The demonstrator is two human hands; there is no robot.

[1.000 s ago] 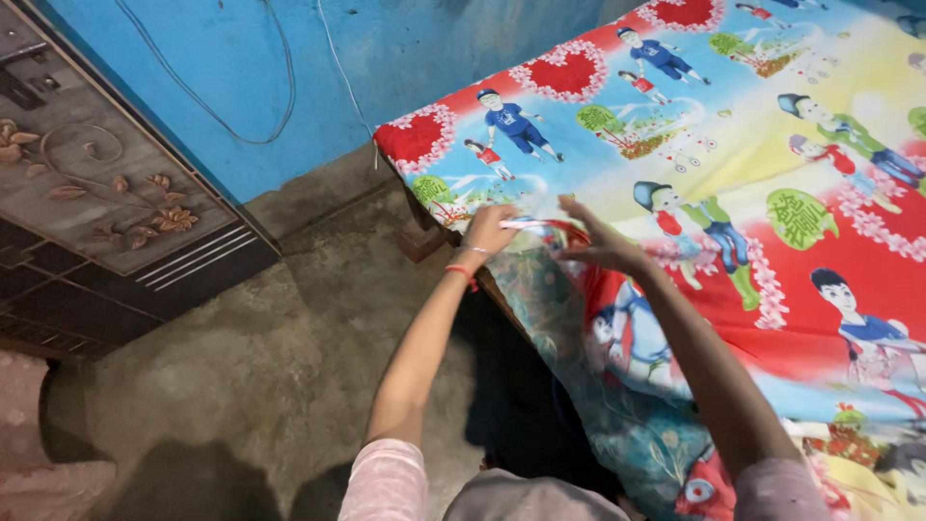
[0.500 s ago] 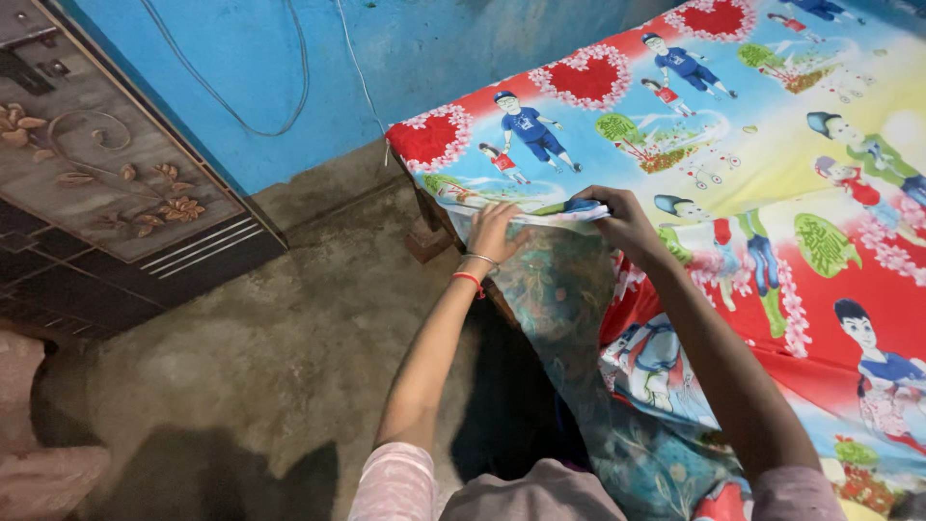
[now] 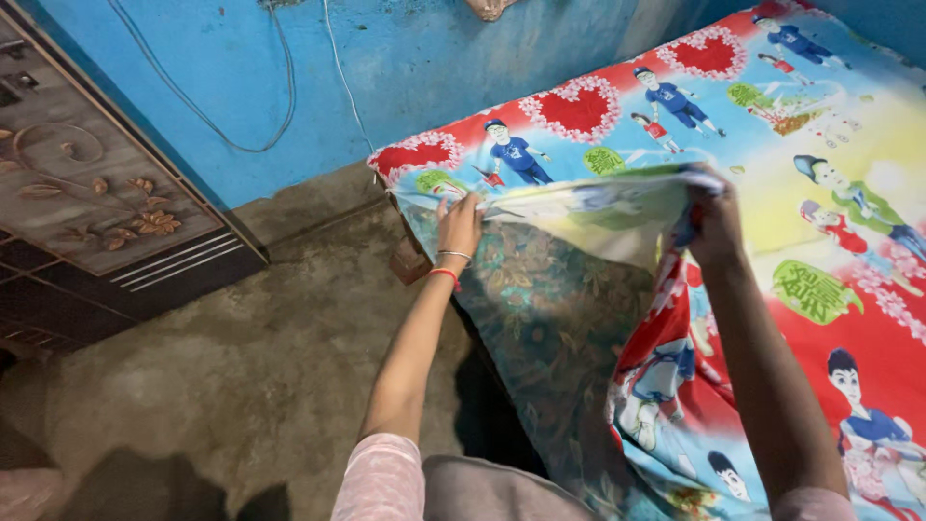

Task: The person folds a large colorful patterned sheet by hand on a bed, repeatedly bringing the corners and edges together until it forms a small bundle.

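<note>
A bright bedsheet printed with cartoon figures and red hearts covers a bed at the right. Its near edge is lifted and folded back, showing the pale underside. My left hand grips that edge near the bed's corner; the wrist carries a bangle and a red thread. My right hand holds the same edge further right, raised above the bed. Beneath the lifted edge a dark teal floral mattress is exposed.
A blue wall with hanging wires runs behind the bed. A dark metal door with leaf ornaments stands at the left. Bare concrete floor lies between door and bed.
My hands have moved apart along the sheet's edge, the right one going far to the right and up. More of the sheet is lifted and more of the floral mattress shows.
</note>
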